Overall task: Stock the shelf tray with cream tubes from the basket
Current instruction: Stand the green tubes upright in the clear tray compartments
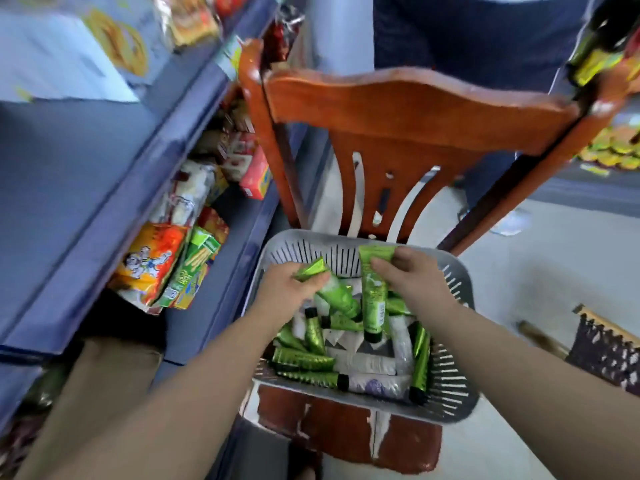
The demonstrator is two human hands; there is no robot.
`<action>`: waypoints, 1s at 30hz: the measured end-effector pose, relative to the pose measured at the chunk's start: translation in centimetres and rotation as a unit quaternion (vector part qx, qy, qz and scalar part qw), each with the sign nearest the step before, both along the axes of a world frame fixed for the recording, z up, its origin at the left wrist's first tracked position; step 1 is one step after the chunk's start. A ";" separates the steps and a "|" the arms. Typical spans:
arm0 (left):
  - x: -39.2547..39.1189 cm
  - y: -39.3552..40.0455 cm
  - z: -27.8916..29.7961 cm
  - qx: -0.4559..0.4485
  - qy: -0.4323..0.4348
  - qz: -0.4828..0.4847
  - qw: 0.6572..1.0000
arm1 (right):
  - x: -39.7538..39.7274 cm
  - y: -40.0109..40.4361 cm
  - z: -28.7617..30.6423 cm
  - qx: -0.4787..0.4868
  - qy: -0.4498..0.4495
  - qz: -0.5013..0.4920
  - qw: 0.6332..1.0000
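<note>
Blue shop shelves (114, 188) (snack-filled), wooden chair (408, 133), pale floor (540, 271)

The basket (457, 282) sits on the chair (408, 109) seat with loose tubes (304, 358) lying in it, both hands (287, 289) over it, the shelves (114, 188) to its left and the chair back behind it.

My left hand (291, 285) hides the middle of its green tube (332, 289). The shelf goods (166, 265) are too blurred to read, and the basket's (460, 375) lower tubes are perhaps buried under others.
</note>
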State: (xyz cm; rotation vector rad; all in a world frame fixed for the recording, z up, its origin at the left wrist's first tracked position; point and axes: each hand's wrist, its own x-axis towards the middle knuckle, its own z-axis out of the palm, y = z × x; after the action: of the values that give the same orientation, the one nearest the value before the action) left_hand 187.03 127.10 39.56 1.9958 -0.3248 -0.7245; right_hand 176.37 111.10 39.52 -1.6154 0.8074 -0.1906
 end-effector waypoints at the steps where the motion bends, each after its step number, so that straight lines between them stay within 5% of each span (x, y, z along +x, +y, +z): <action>1: -0.5 0.6 1.4 -0.015 -0.031 0.019 0.999 | -0.1 0.3 1.6 -0.015 -0.011 0.019 1.000; 10: -5.1 7.5 19.7 -0.114 -0.122 0.156 0.974 | -1.8 4.2 20.7 -0.126 -0.152 0.147 0.969; 20: -10.1 20.8 41.4 -0.161 -0.292 0.285 0.899 | -1.6 16.5 39.4 -0.047 -0.297 0.279 0.912; 30: -17.8 36.0 53.8 -0.116 -0.400 0.335 0.845 | -3.3 32.2 50.8 -0.002 -0.389 0.392 0.834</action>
State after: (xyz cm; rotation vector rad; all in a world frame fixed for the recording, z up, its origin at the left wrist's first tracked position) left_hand 169.21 163.06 93.35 1.8945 -0.1519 0.5963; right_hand 173.04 143.27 90.31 -1.5505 -0.4985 -0.2271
